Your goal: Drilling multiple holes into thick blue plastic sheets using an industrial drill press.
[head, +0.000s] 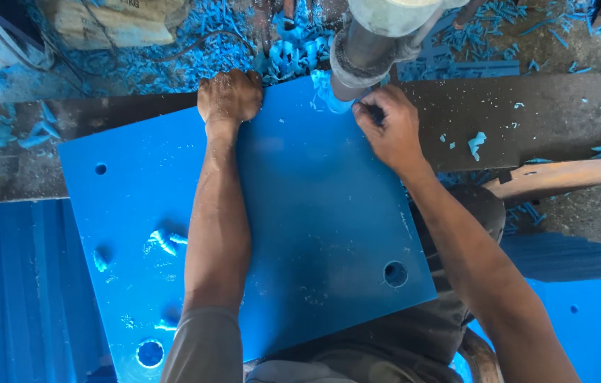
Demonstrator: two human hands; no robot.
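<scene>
Two hands steady the blue plastic sheet [314, 213] under the drill spindle [364, 53]: left hand [229, 96] clamped on its far edge, right hand [389, 128] pinching shavings [329, 92] at the bit. Drilling seems in progress; the next move needs firm holding.

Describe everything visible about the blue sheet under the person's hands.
The blue sheet is a flat, smooth, plastic-looking square panel lying skewed on the dark worktable. Round holes show near its corners; blue shavings dot its left part. The left hand presses its far edge; the right hand rests beside the drill spindle.
</scene>
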